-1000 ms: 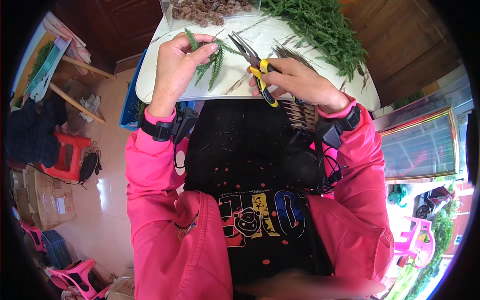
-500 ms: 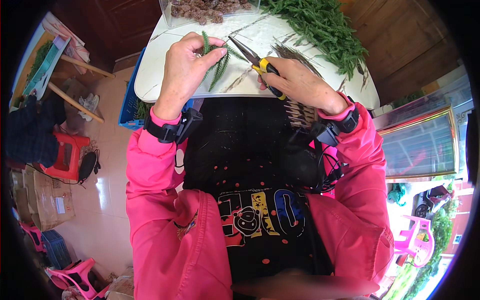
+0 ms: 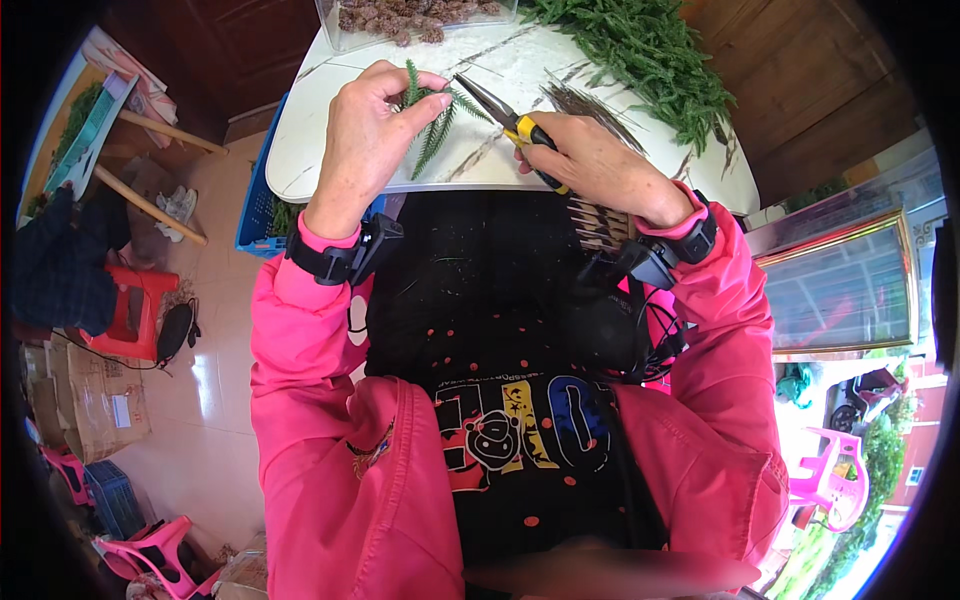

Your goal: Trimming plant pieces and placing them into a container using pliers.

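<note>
Over the white marbled table (image 3: 310, 150), my left hand (image 3: 372, 125) pinches a small green fir-like sprig (image 3: 432, 140), its fronds hanging below the fingers. My right hand (image 3: 597, 160) is wrapped round yellow-and-black long-nose pliers (image 3: 500, 112). The jaws point up and left, their tips close to the sprig's top beside my left fingertips. Whether the tips touch the sprig or a wire there I cannot tell. Thin brown stems or wires (image 3: 597, 108) lie just beyond my right hand. Past them is a large heap of green sprigs (image 3: 650, 70).
A clear box of pine cones (image 3: 405, 20) stands at the table's far edge. A blue crate (image 3: 258, 215) is below the table's left side. To the left on the floor is a red stool (image 3: 135, 315). A gold-edged framed panel (image 3: 845, 290) stands to the right.
The pliers' tips have shifted slightly left toward my left fingertips. Both hands keep their hold, and the rest looks nearly the same.
</note>
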Demonstrator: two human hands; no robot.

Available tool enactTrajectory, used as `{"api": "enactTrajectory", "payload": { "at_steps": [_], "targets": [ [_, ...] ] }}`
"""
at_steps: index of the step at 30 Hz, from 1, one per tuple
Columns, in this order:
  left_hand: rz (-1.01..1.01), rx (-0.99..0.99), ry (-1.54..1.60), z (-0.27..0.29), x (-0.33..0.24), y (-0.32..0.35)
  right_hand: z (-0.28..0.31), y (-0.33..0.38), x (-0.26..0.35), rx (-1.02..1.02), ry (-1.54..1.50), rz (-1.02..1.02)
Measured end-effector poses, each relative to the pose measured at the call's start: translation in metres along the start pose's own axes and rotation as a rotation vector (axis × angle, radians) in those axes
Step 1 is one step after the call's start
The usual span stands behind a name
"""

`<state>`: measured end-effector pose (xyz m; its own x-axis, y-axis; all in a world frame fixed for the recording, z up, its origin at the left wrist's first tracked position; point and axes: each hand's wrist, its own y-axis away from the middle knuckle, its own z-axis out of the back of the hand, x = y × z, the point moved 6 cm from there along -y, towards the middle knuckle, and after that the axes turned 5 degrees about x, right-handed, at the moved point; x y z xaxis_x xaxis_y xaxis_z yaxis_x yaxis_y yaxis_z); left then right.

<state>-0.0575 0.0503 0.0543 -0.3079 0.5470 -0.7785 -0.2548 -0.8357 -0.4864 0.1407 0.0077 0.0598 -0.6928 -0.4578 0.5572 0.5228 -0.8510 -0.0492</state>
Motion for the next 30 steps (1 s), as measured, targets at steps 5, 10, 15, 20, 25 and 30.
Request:
{"api": "enactTrajectory", "payload": {
  "at_steps": [5,10,15,20,25,30],
  "targets": [
    [-0.016,0.002,-0.017,0.0,-0.001,0.001,0.001,0.0,0.002,0.022,0.065,-0.029],
    [-0.04,0.021,-0.105,0.0,-0.003,0.0,-0.002,-0.001,-0.005,0.086,0.029,-0.085],
    [-0.133,0.016,-0.007,-0.007,-0.002,0.0,-0.012,0.003,0.003,0.248,-0.448,-0.112],
    [-0.171,-0.049,0.459,-0.018,0.004,0.002,-0.018,0.017,0.017,0.404,-1.006,-0.156],
    [-0.172,-0.09,0.477,-0.015,0.003,0.003,-0.019,0.022,0.02,0.409,-1.201,-0.143],
    [-0.149,-0.092,0.449,-0.013,0.004,0.001,-0.02,0.028,0.024,0.476,-1.257,-0.159]
  ]
}}
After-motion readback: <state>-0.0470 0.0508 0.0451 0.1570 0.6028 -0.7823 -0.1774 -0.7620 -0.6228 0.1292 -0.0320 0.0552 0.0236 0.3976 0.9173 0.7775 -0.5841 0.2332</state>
